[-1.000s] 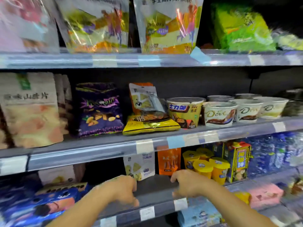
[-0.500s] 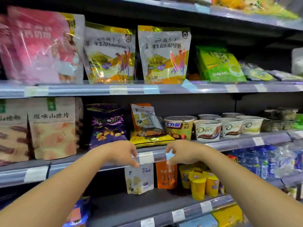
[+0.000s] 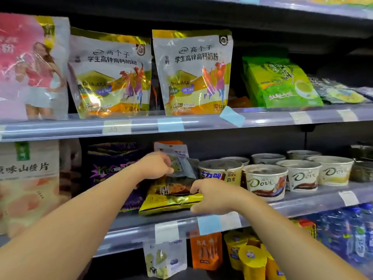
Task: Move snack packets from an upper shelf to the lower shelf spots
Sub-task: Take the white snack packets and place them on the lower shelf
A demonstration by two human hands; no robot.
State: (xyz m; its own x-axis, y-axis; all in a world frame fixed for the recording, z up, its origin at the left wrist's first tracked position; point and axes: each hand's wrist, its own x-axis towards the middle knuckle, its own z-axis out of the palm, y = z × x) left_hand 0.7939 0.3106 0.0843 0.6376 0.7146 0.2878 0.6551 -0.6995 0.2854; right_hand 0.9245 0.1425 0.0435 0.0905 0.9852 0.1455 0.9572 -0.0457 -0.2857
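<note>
Grey packet (image 3: 182,164) pinched by left hand (image 3: 154,165); right hand (image 3: 212,196) curls around yellow packet (image 3: 171,201)

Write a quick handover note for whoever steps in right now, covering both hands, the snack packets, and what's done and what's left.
Left hand: fingers on the pale packet standing on the middle shelf.
Right hand: at the yellow packet lying flat below it; grip unclear.
Done: one pale packet and one orange packet stand on the lower shelf.
Left: lift these two packets and place them below.

head cam | faces shelves (image 3: 125,128) straight on, slightly downward | close, within arm's reach | single view
</note>
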